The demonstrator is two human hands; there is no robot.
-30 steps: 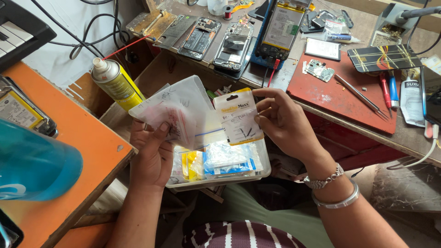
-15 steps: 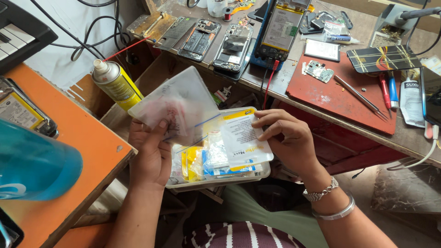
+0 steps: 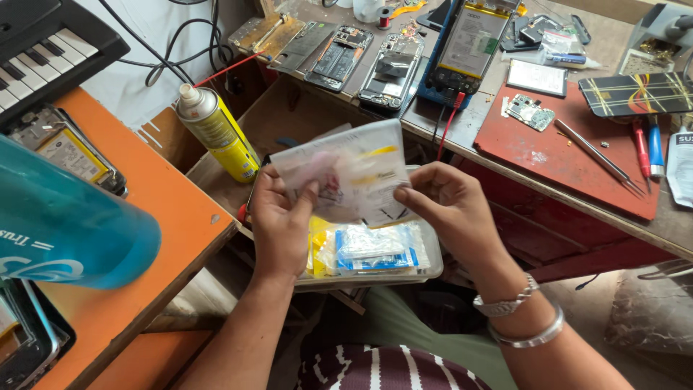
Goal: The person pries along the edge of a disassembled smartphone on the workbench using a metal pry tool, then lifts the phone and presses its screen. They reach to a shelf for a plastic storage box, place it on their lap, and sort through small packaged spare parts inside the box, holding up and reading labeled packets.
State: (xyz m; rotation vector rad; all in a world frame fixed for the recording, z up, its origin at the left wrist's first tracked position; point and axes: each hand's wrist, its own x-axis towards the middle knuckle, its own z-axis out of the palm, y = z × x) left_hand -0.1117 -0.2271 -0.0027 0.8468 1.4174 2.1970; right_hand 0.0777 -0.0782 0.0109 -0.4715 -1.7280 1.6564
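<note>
Nearest the camera, two forearms reach out over the person's lap, the right wrist wearing a metal bracelet (image 3: 507, 305) and a bangle (image 3: 525, 334). The left hand (image 3: 280, 224) has its grip closed on a small stack of clear plastic packets (image 3: 346, 177), thumb on top and fingers behind. The right hand (image 3: 451, 209) pinches the same stack at its right edge, fingers together on the front packet, which bears a white and yellow card. The packets are held up just above a shallow clear plastic tray (image 3: 429, 266) resting on the lap, and the tray holds more packets with blue and yellow labels.

The step in hand looks like sorting through the packets one at a time. The next move would call for the right fingers to peel the front packet away while the left keeps the rest steady.

To the left lies an orange bench (image 3: 170, 195) with a blue bottle (image 3: 65, 224), blurred and close. A yellow spray can (image 3: 216, 133) stands just beyond the hands. Farther off, the long bench (image 3: 668, 224) carries opened phones (image 3: 386, 68), a red mat (image 3: 570, 155), a small circuit board (image 3: 529, 110) and tweezers (image 3: 599, 155).
</note>
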